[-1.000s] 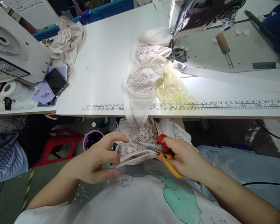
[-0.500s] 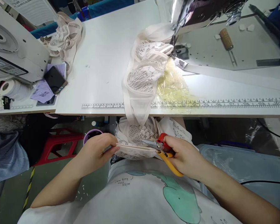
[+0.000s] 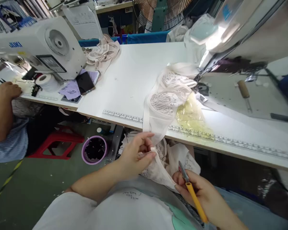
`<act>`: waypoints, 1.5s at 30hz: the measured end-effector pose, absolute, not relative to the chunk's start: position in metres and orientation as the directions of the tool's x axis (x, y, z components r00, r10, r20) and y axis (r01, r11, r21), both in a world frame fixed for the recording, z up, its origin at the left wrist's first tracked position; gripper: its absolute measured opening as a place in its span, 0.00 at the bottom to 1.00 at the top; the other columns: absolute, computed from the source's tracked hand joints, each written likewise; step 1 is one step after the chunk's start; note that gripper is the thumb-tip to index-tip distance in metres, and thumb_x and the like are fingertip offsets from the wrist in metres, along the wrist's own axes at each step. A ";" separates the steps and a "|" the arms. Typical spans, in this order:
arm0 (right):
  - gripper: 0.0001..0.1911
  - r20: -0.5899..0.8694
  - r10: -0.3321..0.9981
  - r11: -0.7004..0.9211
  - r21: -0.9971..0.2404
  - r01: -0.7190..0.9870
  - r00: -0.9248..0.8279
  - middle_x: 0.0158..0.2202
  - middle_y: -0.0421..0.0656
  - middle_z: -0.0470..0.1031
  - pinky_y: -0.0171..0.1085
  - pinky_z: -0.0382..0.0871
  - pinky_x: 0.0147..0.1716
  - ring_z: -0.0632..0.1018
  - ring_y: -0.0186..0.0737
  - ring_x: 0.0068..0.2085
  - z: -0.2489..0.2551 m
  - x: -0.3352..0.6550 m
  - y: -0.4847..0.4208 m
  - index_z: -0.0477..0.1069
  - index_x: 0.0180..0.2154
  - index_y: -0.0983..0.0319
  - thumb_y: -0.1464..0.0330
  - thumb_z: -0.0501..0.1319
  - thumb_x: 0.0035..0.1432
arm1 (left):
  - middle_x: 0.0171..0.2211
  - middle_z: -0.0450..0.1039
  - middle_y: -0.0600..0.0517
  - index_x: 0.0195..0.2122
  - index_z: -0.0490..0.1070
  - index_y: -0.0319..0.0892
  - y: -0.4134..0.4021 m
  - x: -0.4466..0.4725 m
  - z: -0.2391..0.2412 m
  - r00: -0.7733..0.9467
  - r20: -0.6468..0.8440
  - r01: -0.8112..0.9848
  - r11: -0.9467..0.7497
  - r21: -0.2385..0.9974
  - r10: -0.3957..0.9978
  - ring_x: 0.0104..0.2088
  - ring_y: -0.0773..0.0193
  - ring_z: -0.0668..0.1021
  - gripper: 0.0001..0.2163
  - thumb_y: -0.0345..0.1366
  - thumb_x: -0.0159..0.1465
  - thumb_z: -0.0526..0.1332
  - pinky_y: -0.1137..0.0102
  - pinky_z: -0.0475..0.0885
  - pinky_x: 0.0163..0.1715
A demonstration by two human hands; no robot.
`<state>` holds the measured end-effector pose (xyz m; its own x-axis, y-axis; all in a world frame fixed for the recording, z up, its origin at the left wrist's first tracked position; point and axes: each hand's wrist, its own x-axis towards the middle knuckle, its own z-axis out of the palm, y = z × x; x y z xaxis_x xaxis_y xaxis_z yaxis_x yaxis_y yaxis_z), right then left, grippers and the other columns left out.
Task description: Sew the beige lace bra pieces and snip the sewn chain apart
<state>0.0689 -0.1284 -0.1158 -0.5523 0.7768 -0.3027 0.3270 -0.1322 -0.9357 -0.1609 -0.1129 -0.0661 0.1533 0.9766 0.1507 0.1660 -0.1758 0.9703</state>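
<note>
My left hand [image 3: 136, 156] pinches one end of a pale lace bra piece [image 3: 162, 171] with thumb and fingers, in front of the table edge. Closed around orange-handled scissors [image 3: 194, 199], my right hand [image 3: 204, 193] also has its fingertips at the lower end of that piece's edge. The scissor blades point up and away from the fabric. A white lace bra [image 3: 164, 102] lies on the table, its far end at the sewing machine's needle and its near end hanging over the edge beside my left hand. More lace pieces [image 3: 182, 156] are bunched below the edge.
A shiny sewing machine [image 3: 244, 38] stands at right, with a wooden-handled tool [image 3: 243, 89] near it. Left are a phone [image 3: 85, 83], another sewing machine [image 3: 55, 48] and a co-worker's hand [image 3: 8, 91]. A purple bin [image 3: 94, 163] and red stool [image 3: 60, 143] are on the floor.
The view has swung left and up. The scissors have moved off the fabric edge and now lie turned in my right hand. The piece has gone from level to slanting down to the right.
</note>
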 end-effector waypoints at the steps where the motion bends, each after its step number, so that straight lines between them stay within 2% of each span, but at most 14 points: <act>1: 0.09 -0.320 0.768 -0.142 -0.930 0.340 -0.554 0.26 0.39 0.65 0.34 0.66 0.26 0.67 0.36 0.27 -0.117 0.075 -0.130 0.61 0.28 0.60 0.64 0.58 0.56 | 0.33 0.62 0.52 0.52 0.52 0.43 -0.112 -0.155 -0.069 0.182 0.176 0.179 -0.208 0.962 0.968 0.29 0.70 0.69 0.19 0.31 0.61 0.54 0.76 0.69 0.26; 5: 0.10 -0.370 0.793 -0.181 -0.902 0.392 -0.484 0.29 0.41 0.69 0.36 0.68 0.28 0.70 0.39 0.29 -0.109 0.092 -0.129 0.61 0.28 0.59 0.62 0.59 0.55 | 0.34 0.64 0.51 0.56 0.50 0.42 -0.109 -0.136 -0.072 0.317 0.237 0.272 -0.327 0.905 0.918 0.29 0.69 0.69 0.21 0.31 0.62 0.52 0.73 0.69 0.28; 9: 0.09 -0.232 0.901 -0.118 -0.944 0.307 -0.366 0.36 0.44 0.71 0.37 0.70 0.29 0.73 0.40 0.32 -0.089 0.091 -0.117 0.62 0.31 0.58 0.63 0.60 0.55 | 0.34 0.66 0.51 0.59 0.46 0.42 -0.106 -0.122 -0.071 0.406 0.263 0.346 -0.414 0.842 0.875 0.31 0.65 0.71 0.23 0.31 0.63 0.50 0.70 0.69 0.30; 13: 0.10 -0.079 0.941 -0.004 -0.975 0.223 -0.329 0.33 0.41 0.69 0.36 0.69 0.28 0.72 0.39 0.32 -0.072 0.074 -0.103 0.62 0.32 0.58 0.65 0.64 0.52 | 0.35 0.68 0.48 0.58 0.48 0.40 -0.105 -0.115 -0.069 0.425 0.264 0.394 -0.439 0.807 0.866 0.32 0.62 0.72 0.22 0.30 0.62 0.50 0.69 0.70 0.29; 22: 0.07 0.014 0.918 0.053 -0.995 0.088 -0.395 0.29 0.39 0.65 0.39 0.68 0.34 0.70 0.37 0.32 -0.062 0.057 -0.090 0.61 0.29 0.58 0.70 0.60 0.56 | 0.34 0.68 0.49 0.56 0.53 0.39 -0.105 -0.110 -0.071 0.398 0.216 0.378 -0.373 0.847 0.892 0.34 0.62 0.72 0.20 0.31 0.62 0.52 0.68 0.71 0.33; 25: 0.09 0.121 0.914 0.161 -0.984 0.071 -0.386 0.29 0.39 0.66 0.39 0.67 0.35 0.70 0.37 0.33 -0.063 0.058 -0.089 0.60 0.28 0.58 0.74 0.59 0.56 | 0.33 0.67 0.49 0.51 0.60 0.37 -0.103 -0.113 -0.069 0.384 0.157 0.355 -0.302 0.885 0.910 0.35 0.62 0.72 0.17 0.34 0.60 0.55 0.68 0.70 0.33; 28: 0.09 0.185 0.911 0.223 -0.973 0.061 -0.370 0.29 0.39 0.66 0.36 0.67 0.30 0.70 0.36 0.32 -0.065 0.059 -0.091 0.60 0.29 0.58 0.75 0.58 0.55 | 0.30 0.66 0.51 0.38 0.68 0.38 -0.100 -0.117 -0.062 0.416 0.003 0.355 -0.166 0.920 0.909 0.31 0.64 0.71 0.10 0.37 0.58 0.58 0.71 0.67 0.28; 29: 0.09 0.184 0.912 0.223 -0.973 0.065 -0.366 0.29 0.39 0.66 0.36 0.66 0.28 0.70 0.36 0.31 -0.066 0.059 -0.091 0.59 0.29 0.58 0.76 0.59 0.55 | 0.27 0.65 0.52 0.33 0.69 0.38 -0.099 -0.117 -0.060 0.431 -0.039 0.338 -0.121 0.933 0.901 0.28 0.66 0.70 0.07 0.36 0.58 0.58 0.72 0.66 0.27; 31: 0.10 0.193 0.915 0.232 -0.970 0.071 -0.353 0.29 0.40 0.66 0.35 0.66 0.26 0.70 0.36 0.30 -0.068 0.058 -0.092 0.59 0.29 0.58 0.75 0.59 0.54 | 0.23 0.63 0.55 0.24 0.68 0.38 -0.097 -0.117 -0.057 0.447 -0.073 0.259 -0.050 0.965 0.891 0.24 0.69 0.67 0.08 0.34 0.59 0.57 0.74 0.63 0.24; 34: 0.10 0.215 0.923 0.247 -0.967 0.063 -0.319 0.29 0.40 0.67 0.34 0.65 0.25 0.70 0.35 0.29 -0.070 0.054 -0.091 0.59 0.30 0.58 0.74 0.60 0.54 | 0.21 0.60 0.56 0.21 0.68 0.37 -0.096 -0.115 -0.059 0.414 -0.047 0.146 -0.016 0.989 0.909 0.22 0.72 0.65 0.10 0.32 0.59 0.57 0.75 0.61 0.22; 37: 0.09 0.210 0.931 0.238 -0.969 0.059 -0.299 0.30 0.40 0.66 0.34 0.65 0.26 0.70 0.35 0.29 -0.067 0.053 -0.088 0.59 0.30 0.58 0.71 0.60 0.56 | 0.20 0.58 0.56 0.20 0.67 0.37 -0.095 -0.114 -0.064 0.386 0.035 0.157 -0.103 0.982 0.922 0.22 0.72 0.65 0.11 0.32 0.59 0.57 0.75 0.60 0.23; 39: 0.10 0.190 0.917 0.224 -0.973 0.059 -0.350 0.31 0.40 0.65 0.35 0.65 0.28 0.69 0.35 0.30 -0.064 0.056 -0.087 0.60 0.31 0.58 0.64 0.61 0.56 | 0.19 0.57 0.57 0.19 0.65 0.37 -0.094 -0.114 -0.064 0.378 0.060 0.164 -0.131 0.978 0.924 0.22 0.72 0.64 0.11 0.32 0.59 0.56 0.75 0.59 0.23; 42: 0.24 0.087 0.856 0.177 -0.975 0.132 -0.510 0.33 0.42 0.63 0.38 0.64 0.29 0.66 0.38 0.30 -0.062 0.070 -0.087 0.61 0.36 0.58 0.45 0.57 0.50 | 0.18 0.55 0.57 0.16 0.59 0.38 -0.090 -0.116 -0.061 0.381 0.004 0.121 -0.054 0.991 0.924 0.21 0.72 0.62 0.13 0.30 0.57 0.56 0.75 0.57 0.22; 45: 0.33 -0.088 0.767 0.115 -0.956 0.271 -0.636 0.30 0.42 0.61 0.38 0.63 0.27 0.65 0.40 0.29 -0.068 0.086 -0.091 0.61 0.35 0.58 0.37 0.48 0.47 | 0.18 0.51 0.57 0.14 0.52 0.39 -0.086 -0.118 -0.060 0.423 -0.085 0.089 0.051 0.995 0.902 0.20 0.72 0.59 0.17 0.32 0.56 0.57 0.74 0.55 0.21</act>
<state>0.0861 -0.0906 -0.0681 -0.6358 0.7668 -0.0883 0.2715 0.1151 -0.9555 -0.1179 -0.0861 -0.0597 0.4229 0.9022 -0.0846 0.0893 0.0514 0.9947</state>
